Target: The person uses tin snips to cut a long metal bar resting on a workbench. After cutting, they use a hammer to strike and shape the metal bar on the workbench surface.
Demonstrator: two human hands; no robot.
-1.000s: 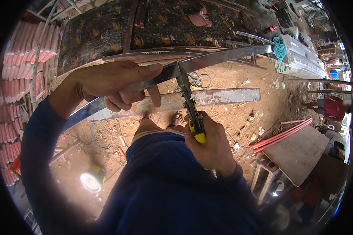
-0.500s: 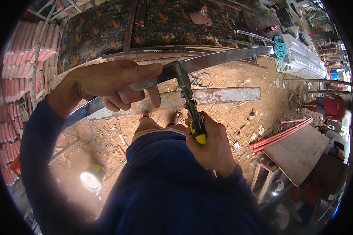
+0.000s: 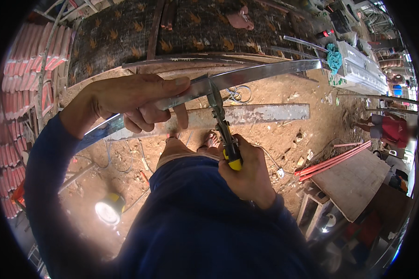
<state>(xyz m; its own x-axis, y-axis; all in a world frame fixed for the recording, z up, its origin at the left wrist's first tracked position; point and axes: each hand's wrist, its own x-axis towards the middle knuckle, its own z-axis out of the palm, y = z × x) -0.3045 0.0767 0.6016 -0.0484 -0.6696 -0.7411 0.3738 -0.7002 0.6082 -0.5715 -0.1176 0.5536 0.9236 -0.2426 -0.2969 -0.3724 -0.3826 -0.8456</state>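
My left hand (image 3: pixel 130 100) grips a long, shiny metal strip (image 3: pixel 260 70) that runs across the view, its fingers wrapped over and under it. My right hand (image 3: pixel 249 174) is closed round the black-and-yellow handles of metal snips (image 3: pixel 224 132). The snips point away from me, their jaws on the strip just right of my left fingers. Below the strip, beyond my feet, lies a weathered flat plank or bar (image 3: pixel 284 111) on the dirt ground.
Dark patterned boards (image 3: pixel 111 42) span the far side. Pink stacked bundles (image 3: pixel 16 158) stand left. At right are white lengths (image 3: pixel 361 67) with teal cloth (image 3: pixel 333 58), orange-red pipes (image 3: pixel 335 160), a board (image 3: pixel 351 186) and a person in red (image 3: pixel 393 130). A round lamp-like object (image 3: pixel 108 211) sits lower left.
The strip's right end has dipped slightly toward me and a little left. The snips' jaws have shifted slightly left and down with it. Both hands keep their grips.
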